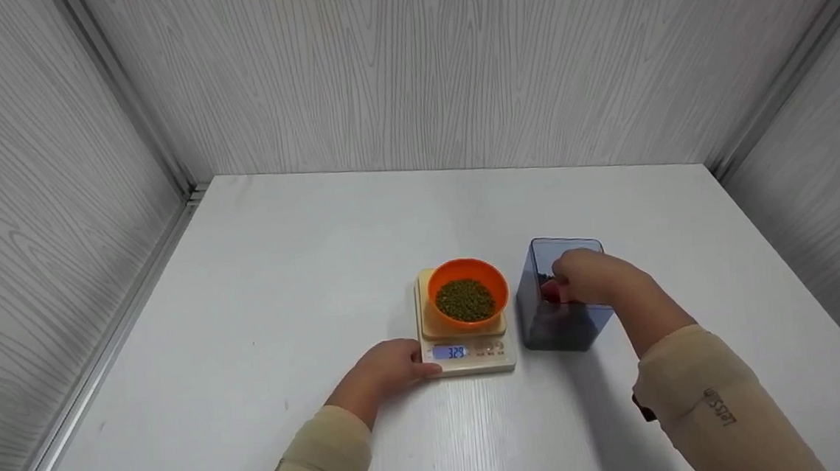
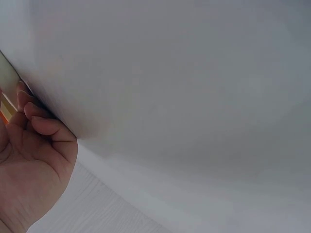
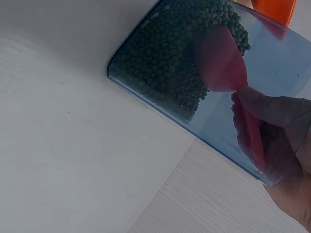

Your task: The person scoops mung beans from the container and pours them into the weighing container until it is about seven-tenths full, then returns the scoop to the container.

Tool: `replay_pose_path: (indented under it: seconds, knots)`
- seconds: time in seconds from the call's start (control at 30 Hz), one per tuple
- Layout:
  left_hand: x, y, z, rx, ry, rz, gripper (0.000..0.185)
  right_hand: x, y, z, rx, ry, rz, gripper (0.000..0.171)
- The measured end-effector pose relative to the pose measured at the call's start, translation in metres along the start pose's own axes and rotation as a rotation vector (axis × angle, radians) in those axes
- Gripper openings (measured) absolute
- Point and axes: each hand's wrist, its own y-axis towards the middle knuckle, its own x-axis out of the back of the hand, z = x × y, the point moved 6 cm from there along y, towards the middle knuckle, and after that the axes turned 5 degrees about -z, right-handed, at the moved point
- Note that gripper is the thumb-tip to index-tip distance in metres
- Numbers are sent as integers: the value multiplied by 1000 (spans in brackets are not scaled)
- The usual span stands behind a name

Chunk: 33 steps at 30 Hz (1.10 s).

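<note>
While the left hand (image 1: 392,367) gripped the front-left corner of a white kitchen scale (image 1: 466,367), thumb on the near edge and fingers bent against the left side, the right hand (image 1: 596,276) was inside a clear bluish container (image 1: 531,309), clamped on a red scoop (image 3: 223,63). Right wrist view: thumb pressed on the handle near the blade, fingers wrapped round the handle, blade touching the green beans (image 3: 165,58) heaped at the container's bottom; how deep the tip went was too dark to tell. Container stood upright just right of the scale, a narrow gap between them. On the scale's pan sat an orange bowl (image 1: 467,268), upright, holding a layer of green beans that covered its bottom. Display (image 1: 449,352) was lit, digits looked like 329, decimal point unclear; blurry buttons (image 1: 489,347) sat to its right. Left wrist view was mostly pale surface, with the curled fingers along a dark edge and a sliver of orange at far left. Everything rested on a white table (image 1: 304,273) with wood-grain panels (image 1: 408,66) behind and on both sides. Both forearms wore beige sleeves (image 1: 703,378), dark lettering on the right one; the right arm cast a shadow on the tabletop.
</note>
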Motion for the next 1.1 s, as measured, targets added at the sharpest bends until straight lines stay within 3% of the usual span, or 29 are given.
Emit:
replay_pose_path:
  seconds: [0.37,0.83,1.1]
  knots:
    - [0,0,-1,-7,12,-3,32,1,-2,0,3,-7,-7,5]
    - [3,-3,-1,8,19,-8,29,16,-11,-2,121,-13,-123,5]
    - [2,-2,-2,14,-3,2,30,21,-18,-7,144,-7,-168,4]
